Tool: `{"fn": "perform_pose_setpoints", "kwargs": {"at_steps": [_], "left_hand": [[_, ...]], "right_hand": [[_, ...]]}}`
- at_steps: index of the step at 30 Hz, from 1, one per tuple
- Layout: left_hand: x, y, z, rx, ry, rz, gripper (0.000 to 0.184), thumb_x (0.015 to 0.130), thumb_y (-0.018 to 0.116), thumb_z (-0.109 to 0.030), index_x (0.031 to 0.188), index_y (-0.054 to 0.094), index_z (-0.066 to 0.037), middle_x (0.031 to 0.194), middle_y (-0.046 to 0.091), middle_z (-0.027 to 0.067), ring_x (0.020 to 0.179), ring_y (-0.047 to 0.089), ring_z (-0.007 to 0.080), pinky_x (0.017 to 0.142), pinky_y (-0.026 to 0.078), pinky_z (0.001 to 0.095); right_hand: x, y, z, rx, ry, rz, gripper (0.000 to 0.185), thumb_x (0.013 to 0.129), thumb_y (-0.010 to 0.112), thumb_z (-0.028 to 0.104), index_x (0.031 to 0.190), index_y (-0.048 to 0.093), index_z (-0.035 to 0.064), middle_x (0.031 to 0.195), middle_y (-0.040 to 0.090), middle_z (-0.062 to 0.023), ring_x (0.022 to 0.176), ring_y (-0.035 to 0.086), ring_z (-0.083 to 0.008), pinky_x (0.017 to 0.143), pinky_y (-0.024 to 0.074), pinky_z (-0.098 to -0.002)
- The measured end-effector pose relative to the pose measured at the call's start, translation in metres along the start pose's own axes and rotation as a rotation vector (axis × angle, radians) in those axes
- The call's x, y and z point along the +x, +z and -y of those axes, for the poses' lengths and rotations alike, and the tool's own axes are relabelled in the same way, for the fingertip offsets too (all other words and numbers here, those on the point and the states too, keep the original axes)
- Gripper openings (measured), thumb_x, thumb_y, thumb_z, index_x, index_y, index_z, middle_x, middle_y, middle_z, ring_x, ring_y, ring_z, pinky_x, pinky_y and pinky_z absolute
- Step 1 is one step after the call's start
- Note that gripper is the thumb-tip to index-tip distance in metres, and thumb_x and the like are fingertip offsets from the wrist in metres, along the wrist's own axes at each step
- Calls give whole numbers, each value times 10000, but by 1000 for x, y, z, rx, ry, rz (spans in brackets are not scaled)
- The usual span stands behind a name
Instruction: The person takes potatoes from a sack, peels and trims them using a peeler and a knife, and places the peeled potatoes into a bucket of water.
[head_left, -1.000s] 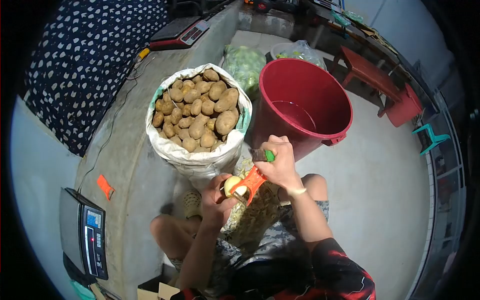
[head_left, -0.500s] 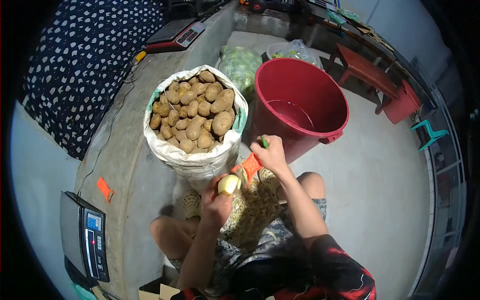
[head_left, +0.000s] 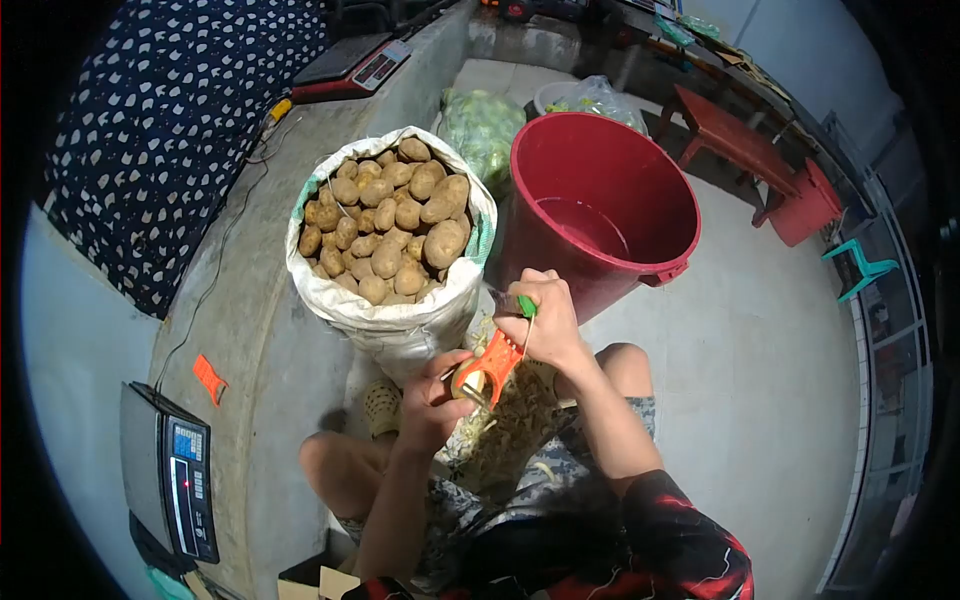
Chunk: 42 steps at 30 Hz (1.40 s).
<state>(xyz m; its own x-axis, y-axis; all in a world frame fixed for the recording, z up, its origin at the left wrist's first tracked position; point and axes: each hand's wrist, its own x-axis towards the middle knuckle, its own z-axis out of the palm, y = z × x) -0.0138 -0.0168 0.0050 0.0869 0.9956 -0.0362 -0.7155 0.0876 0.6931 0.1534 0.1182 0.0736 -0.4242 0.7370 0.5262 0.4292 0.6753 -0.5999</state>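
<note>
My left hand (head_left: pixel 430 405) is closed round a pale peeled potato (head_left: pixel 466 381), partly hidden by my fingers and the tool. An orange peeler (head_left: pixel 497 362) is gripped in my right hand (head_left: pixel 545 320), with its blade end against the potato. A green-handled knife (head_left: pixel 526 306) is in the same right hand, its dark blade pointing left. Below both hands lies a heap of peelings (head_left: pixel 505 430) between my legs. Just beyond my left hand stands a white sack (head_left: pixel 400 325) full of unpeeled brown potatoes (head_left: pixel 388 261).
A large red bucket (head_left: pixel 610 258) stands beyond my right hand. Behind it are a bag of green produce (head_left: pixel 482 130) and a red bench (head_left: pixel 730 145). On the left ledge are a scale (head_left: pixel 188 480) and another orange peeler (head_left: pixel 210 378).
Half a second ago the peeler was apart from the potato, up and to the right. Now it is back against it, and the potato has turned in my left hand.
</note>
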Motion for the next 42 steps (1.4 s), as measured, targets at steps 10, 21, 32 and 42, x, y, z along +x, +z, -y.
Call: {"fn": "perform_pose_setpoints", "kwargs": {"at_steps": [10,21,32,42], "left_hand": [[3,2,6,-52,50,44,663,677,637,4,1314,458,41,1203,572,107,1159,532,197,1024,396,327],[1,10,-4,3,-37,21,648,675,648,83,1293,456,46,1134,594,115,1022,596,212,910,466,306],[2,7,4,74,81,-26,676,701,691,-158,1301,466,58,1254,550,117,1203,505,240,1094,338,404],[0,2,6,17,49,-4,678,705,708,-120,1314,454,37,1202,557,108,1153,524,227,1049,376,368]], "right_hand": [[-3,6,-37,208,206,-66,269,655,641,191,600,523,-44,519,440,-154,485,454,-272,492,344,-410],[-3,10,-30,-9,67,-4,235,630,683,250,597,602,32,563,505,-145,578,511,-309,586,373,-406],[-3,16,-24,164,97,-59,255,663,650,196,618,565,-40,559,463,-156,485,460,-278,498,356,-384],[-2,4,-6,84,40,8,262,643,649,200,615,557,-45,551,454,-168,495,446,-308,505,357,-413]]}}
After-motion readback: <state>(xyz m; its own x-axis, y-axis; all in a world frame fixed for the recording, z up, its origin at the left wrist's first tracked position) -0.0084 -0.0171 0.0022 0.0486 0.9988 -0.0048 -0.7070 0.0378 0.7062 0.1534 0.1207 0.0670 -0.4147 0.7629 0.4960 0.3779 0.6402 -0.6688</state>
